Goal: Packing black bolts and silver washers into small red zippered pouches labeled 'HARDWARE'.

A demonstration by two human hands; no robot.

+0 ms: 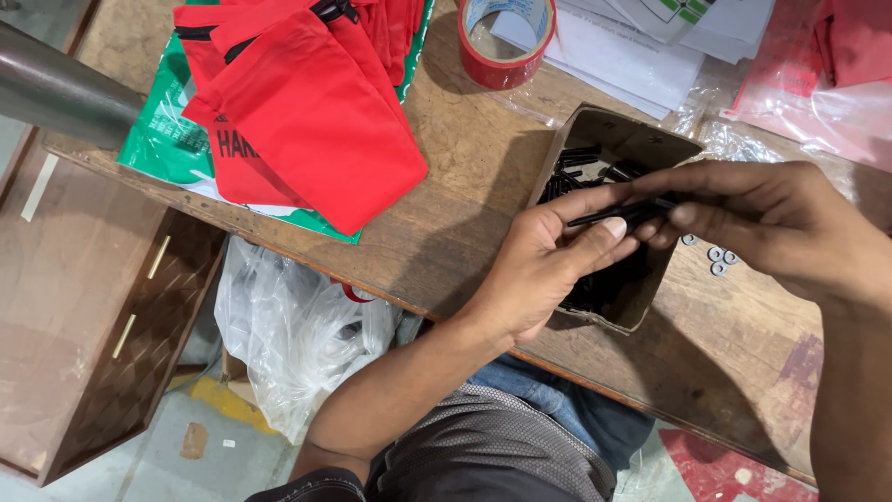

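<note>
Black rods [609,215], thin and straight, are being held between the two hands directly above an open cardboard box [595,139] resting on the worn wooden tabletop [465,158]. The left hand [539,270] is gripping the near end of the rods, thumb pressing them against curled fingers, so this hand is closed on them. The right hand [771,218] is meeting it from the opposite side, its fingertips pinching the far end of the same rods; it is likewise closed on them, not open. The long axis of the rods is running roughly from the left hand across to the right hand, tilting slightly upward toward the right hand. More black rods of the same kind [581,167] are lying loose inside the box, just beyond and beneath the left hand's fingers. Small metal washers [717,257] are lying on the tabletop just beneath the right hand, beside the box wall. Well beyond the left hand, red fabric bags [297,112] are stacked on a green sheet, and a roll of red tape [506,37] is sitting past the box.
</note>
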